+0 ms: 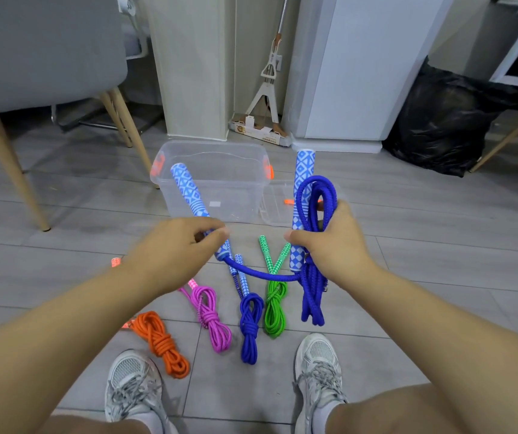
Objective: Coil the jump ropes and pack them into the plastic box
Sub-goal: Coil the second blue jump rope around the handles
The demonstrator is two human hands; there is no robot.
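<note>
Nearest on the floor lie four knotted coils: orange coil, pink coil, blue coil and green coil. Above them, the left hand pinches one patterned handle; the right hand grips the other handle with the looped blue rope. Beyond stands the open clear plastic box, its lid to the right.

The left hand covers the lower part of one blue-patterned handle. The right hand has its fingertips hidden behind the second handle and the blue coil. The left forearm hides most of the handles of the orange rope and the pink rope. The clear lid lies partly behind the coil. The grey chair and the mop run off the top edge. Print on the mop's head is too small to read.
</note>
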